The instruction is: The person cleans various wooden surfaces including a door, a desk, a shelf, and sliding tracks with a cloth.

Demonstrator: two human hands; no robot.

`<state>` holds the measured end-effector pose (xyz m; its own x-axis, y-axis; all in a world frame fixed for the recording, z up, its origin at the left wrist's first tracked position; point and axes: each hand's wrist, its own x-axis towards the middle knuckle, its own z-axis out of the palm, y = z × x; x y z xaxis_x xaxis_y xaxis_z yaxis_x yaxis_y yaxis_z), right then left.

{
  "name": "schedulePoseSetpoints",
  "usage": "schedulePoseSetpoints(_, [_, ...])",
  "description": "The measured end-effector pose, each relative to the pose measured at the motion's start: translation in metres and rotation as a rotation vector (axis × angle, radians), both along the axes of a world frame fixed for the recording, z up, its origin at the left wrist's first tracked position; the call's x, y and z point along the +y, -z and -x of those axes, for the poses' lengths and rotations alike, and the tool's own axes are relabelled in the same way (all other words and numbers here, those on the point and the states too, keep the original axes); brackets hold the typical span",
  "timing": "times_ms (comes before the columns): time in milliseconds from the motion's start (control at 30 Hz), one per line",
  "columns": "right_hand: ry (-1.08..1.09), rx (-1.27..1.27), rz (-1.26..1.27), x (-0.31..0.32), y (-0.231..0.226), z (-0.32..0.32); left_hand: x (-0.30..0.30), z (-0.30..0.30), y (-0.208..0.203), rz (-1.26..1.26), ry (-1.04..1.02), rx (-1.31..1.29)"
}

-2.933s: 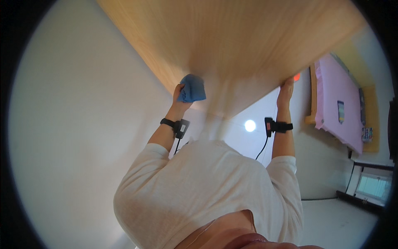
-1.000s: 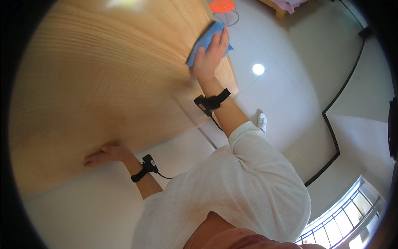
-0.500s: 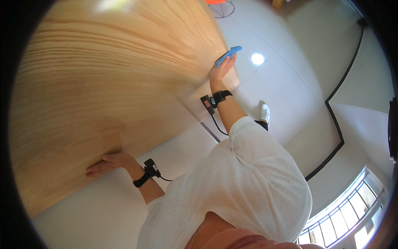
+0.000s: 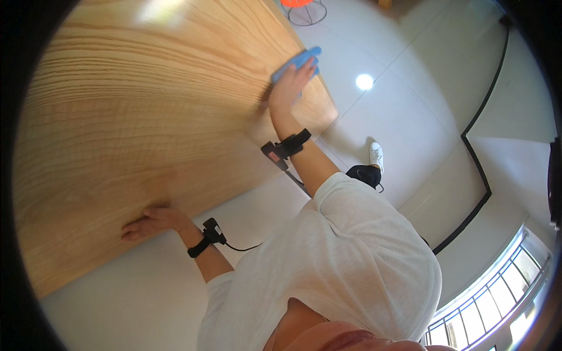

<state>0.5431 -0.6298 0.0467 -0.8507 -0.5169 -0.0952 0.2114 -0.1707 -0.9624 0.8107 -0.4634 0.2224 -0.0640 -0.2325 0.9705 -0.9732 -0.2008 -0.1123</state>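
Note:
My right hand (image 4: 288,86) presses a blue cloth (image 4: 297,60) onto the light wooden tabletop (image 4: 134,117), close to its far right edge. Part of the cloth pokes out past the fingers toward that edge. On the near left side of the tabletop, my left hand (image 4: 149,222) rests by the near edge with its fingers stretched out and nothing held. Each wrist wears a black strap with a small black box and a cable.
Beyond the table's right edge lies a pale tiled floor (image 4: 404,105). An orange stool (image 4: 297,3) with a wire frame stands at the top. At the lower right is a window with bars (image 4: 489,298). My white shoe (image 4: 376,155) shows on the floor.
My right hand has moved left with the blue cloth, from the table's right edge farther onto the tabletop. My left hand has stayed nearly in place.

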Motion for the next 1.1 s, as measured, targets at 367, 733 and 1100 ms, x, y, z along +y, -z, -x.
schedulePoseSetpoints(367, [0.105, 0.457, 0.368, -0.010, -0.084, 0.039, -0.005, -0.007, 0.006, 0.038, 0.058, 0.002])
schedulePoseSetpoints(733, [0.085, 0.461, 0.388, -0.018, -0.035, 0.057, -0.009, -0.002, 0.003, 0.079, 0.088, 0.050])
schedulePoseSetpoints(1100, [-0.110, 0.404, 0.184, -0.014, 0.097, 0.023, 0.004, -0.026, 0.030, 0.037, 0.010, 0.227])
